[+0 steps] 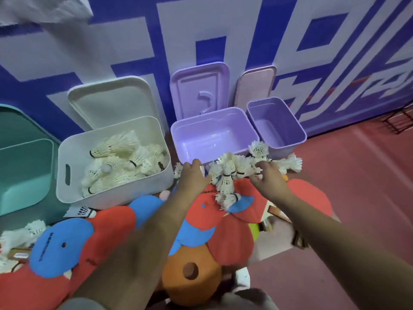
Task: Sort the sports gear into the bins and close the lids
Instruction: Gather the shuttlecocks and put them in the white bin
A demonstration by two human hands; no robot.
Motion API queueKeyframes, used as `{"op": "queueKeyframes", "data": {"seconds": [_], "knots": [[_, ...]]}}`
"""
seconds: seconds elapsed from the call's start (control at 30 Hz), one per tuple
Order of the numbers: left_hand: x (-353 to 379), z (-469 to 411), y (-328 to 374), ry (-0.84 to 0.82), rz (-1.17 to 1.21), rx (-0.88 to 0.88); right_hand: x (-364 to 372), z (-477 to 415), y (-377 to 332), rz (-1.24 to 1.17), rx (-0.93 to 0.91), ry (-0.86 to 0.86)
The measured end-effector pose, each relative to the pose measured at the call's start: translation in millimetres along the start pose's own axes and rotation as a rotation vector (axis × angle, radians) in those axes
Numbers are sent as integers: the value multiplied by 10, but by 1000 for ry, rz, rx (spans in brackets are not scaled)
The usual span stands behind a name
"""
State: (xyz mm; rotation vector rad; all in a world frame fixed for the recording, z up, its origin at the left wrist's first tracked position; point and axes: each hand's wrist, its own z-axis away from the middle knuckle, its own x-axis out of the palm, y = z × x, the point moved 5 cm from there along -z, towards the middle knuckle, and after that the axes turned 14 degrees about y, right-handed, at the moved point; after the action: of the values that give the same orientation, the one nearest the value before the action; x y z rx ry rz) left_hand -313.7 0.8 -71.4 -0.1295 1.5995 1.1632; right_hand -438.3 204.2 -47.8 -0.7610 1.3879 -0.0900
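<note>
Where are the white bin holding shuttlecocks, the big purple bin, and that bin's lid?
white bin (74, 187): head view, outer wall beside the handle slot.
big purple bin (212, 140): head view, bare inner floor.
purple lid (196, 82): head view, flat face above the handle.

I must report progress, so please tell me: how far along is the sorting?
Done: many shuttlecocks lie in the white bin. In hand: left hand and right hand reach at the loose shuttlecock pile. Left: paddles on the floor, purple bins empty, lids off.

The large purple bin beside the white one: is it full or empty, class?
Empty: the large purple bin shows only its bare floor, with shuttlecocks piled outside its front rim.
</note>
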Motion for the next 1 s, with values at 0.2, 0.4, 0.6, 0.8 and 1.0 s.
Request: {"op": "queueKeyframes", "data": {"seconds": [0.2,0.4,0.6,0.8,1.0], "knots": [[498,-48,-193,-9,-103,-213,281,-262,-68,-71,-127,-173],[596,-31,-221,162,45,-266,500,-345,-173,-135,-198,-151],[626,95,-277,291,220,-355,543,-511,-43,-147,-196,-101],[496,402,-339,361,390,-520,317,-621,18,-230,-215,-9],[229,603,-155,302,532,-559,-142,-554,-92,-560,-142,26]]}}
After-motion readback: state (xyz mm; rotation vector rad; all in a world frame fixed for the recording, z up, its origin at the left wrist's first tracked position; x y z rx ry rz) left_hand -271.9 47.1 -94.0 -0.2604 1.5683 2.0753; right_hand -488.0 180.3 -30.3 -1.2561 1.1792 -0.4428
